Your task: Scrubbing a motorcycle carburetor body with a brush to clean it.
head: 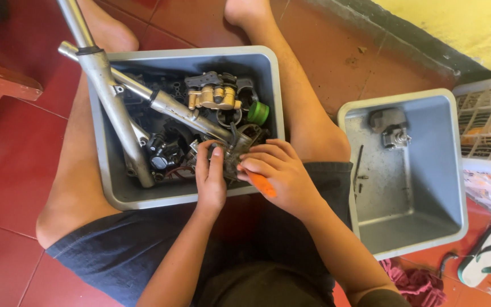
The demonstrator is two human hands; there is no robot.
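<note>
Grey bin (121, 196) between person's legs: fork tubes (109, 96), brake caliper (214, 96), green cap (258, 112). Second bin (427, 222) right of it: small metal part (394, 135). At first bin's near edge, left hand (210, 179) and right hand (279, 176) curled around metal part (235, 149); right also grips orange-handled tool (263, 185).

Matt grey plastic tub (268, 74) holds dull metal fork tubes (115, 108); glossy red floor tiles (12, 165).

Probably a home repair spot: red tiled floor (12, 170), grey plastic tub (271, 79) of greasy metal engine parts (214, 96), a rubber sandal (490, 250).
</note>
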